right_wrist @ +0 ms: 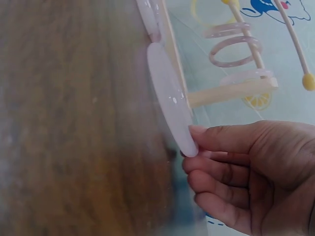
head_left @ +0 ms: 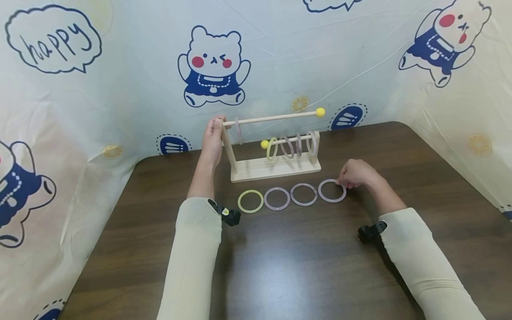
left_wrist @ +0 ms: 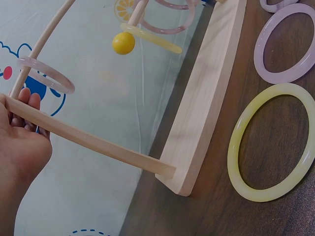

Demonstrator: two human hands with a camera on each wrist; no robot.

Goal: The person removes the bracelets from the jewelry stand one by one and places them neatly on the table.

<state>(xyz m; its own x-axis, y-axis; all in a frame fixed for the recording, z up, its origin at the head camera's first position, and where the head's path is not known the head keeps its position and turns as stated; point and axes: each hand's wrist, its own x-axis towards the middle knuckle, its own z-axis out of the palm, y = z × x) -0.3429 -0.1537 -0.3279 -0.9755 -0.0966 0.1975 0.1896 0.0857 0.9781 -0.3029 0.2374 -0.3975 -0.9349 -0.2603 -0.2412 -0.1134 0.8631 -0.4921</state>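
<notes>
A wooden bangle stand (head_left: 276, 167) with two rods stands on the table, and my left hand (head_left: 214, 133) grips the top of its left post. In the left wrist view my fingers (left_wrist: 32, 101) curl behind that post. One pale pink bangle (head_left: 238, 130) hangs on the upper rod near this hand. My right hand (head_left: 357, 173) pinches the right edge of a lavender bangle (head_left: 333, 201) between thumb and fingers. This bangle is the rightmost of a row in front of the stand. In the right wrist view the pinched bangle (right_wrist: 170, 98) appears nearly edge-on.
To its left lie two more lavender bangles (head_left: 277, 209) and a yellow bangle (head_left: 250, 211). The lower rod carries another yellow bangle (head_left: 268, 153) and several purplish ones (head_left: 299, 146). Yellow balls (head_left: 320, 112) cap the rods' free ends. A printed cloth (head_left: 280, 53) hangs behind the brown table (head_left: 280, 266).
</notes>
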